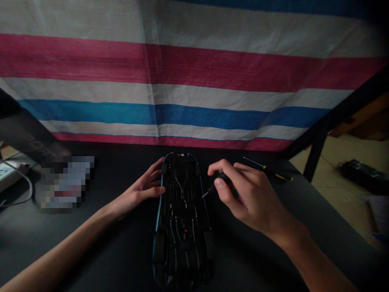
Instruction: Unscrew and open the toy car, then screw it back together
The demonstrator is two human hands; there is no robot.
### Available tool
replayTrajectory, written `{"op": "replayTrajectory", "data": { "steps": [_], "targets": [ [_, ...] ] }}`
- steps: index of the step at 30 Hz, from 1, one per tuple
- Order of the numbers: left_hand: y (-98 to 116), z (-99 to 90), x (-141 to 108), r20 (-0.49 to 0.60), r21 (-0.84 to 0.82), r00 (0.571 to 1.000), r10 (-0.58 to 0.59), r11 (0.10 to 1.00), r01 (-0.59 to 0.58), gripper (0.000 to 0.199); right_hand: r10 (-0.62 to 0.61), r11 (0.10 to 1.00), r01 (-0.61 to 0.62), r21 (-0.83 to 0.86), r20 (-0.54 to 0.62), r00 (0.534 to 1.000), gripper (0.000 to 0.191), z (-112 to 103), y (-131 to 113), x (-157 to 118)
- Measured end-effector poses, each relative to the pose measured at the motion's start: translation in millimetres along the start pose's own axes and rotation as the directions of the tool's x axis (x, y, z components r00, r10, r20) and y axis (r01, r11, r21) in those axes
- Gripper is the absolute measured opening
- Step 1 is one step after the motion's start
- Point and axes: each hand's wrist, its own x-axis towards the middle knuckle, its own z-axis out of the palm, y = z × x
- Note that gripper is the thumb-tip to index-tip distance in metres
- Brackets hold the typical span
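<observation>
A blue toy car [182, 219] lies upside down on the dark table, its black underside with wheels and molded pipes facing up. My left hand [146, 188] rests against the car's left side, fingers spread and the thumb on its edge. In my right hand [243, 190], closed, is a dark-handled screwdriver [221, 178]. The screwdriver's thin tip points down and left at the car's right edge; whether it touches is unclear.
Behind the table [121, 251] hangs a striped sheet [194, 69]. A yellow-and-black screwdriver [273, 172] lies at the back right. At left are a pixelated object [71, 182], a power strip [12, 172] with cables and a dark cylinder [33, 134]. A black frame stands right.
</observation>
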Motion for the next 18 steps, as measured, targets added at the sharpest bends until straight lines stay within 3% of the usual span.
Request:
{"op": "replayTrajectory", "data": {
  "steps": [3, 9, 14, 16, 18],
  "targets": [
    [-0.9, 0.2, 0.3, 0.011, -0.018, 1.0, 0.023, 1.0, -0.023, 0.087, -0.019, 0.999, 0.017, 0.032, 0.057, 0.998, 0.021, -3.0, -2.9, 9.0],
    [-2.0, -0.7, 0.6, 0.002, 0.01, 0.999, 0.041, 0.999, -0.041, 0.088, 0.108, 0.991, -0.098, -0.092, 0.117, 0.987, 0.013, -6.9, -8.3, 11.1],
    [-0.7, -3.7, 0.9, -0.003, 0.018, 0.998, 0.063, 0.998, -0.063, 0.088, -0.023, 0.998, 0.032, -0.045, 0.191, 0.981, 0.018, -14.6, -11.6, 17.9],
    [-1.8, -6.1, 1.6, -0.011, 0.024, 0.997, 0.075, 0.997, -0.075, 0.088, -0.001, 0.992, 0.029, -0.124, 0.218, 0.976, 0.01, -14.4, -12.4, 21.8],
    [-3.4, -8.2, 2.0, -0.02, 0.031, 0.996, 0.085, 0.996, -0.084, 0.087, 0.065, 0.971, -0.01, -0.24, 0.224, 0.972, 0.014, -13.7, -13.9, 25.3]
  ]
}}
